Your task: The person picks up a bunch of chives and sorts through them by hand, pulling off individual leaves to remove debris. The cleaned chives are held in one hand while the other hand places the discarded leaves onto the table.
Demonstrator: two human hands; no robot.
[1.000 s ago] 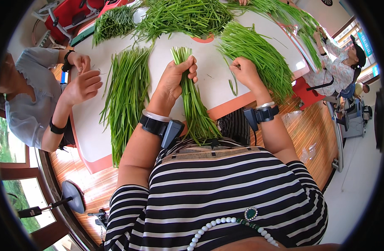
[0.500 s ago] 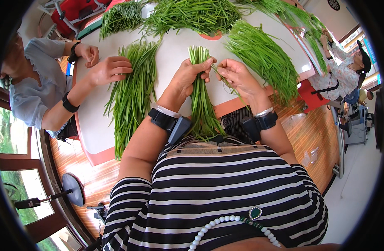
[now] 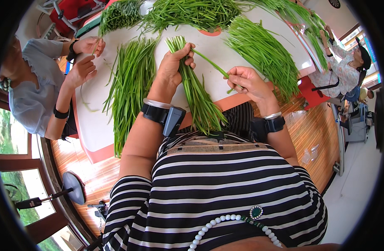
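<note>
A bunch of garlic chives hangs at a slant in front of me, pale stem ends up and green leaves towards my waist. My left hand is wrapped round it just below the stem ends. To its right, my right hand pinches a thin green strand between thumb and fingers. The strand runs taut from the upper part of the bunch to those fingers. A loose pile of chives lies on the white table to the left of my left forearm.
More chives lie at the right, with a large heap at the back. A co-worker sits at the left, hands holding a thin strand over the table. Another person is at the far right. A black-based stand is lower left.
The bunch has tilted, its stem ends swinging left with my left hand. My right hand has moved right and down, drawing the strand out straight. The co-worker's hands have left the left pile.
</note>
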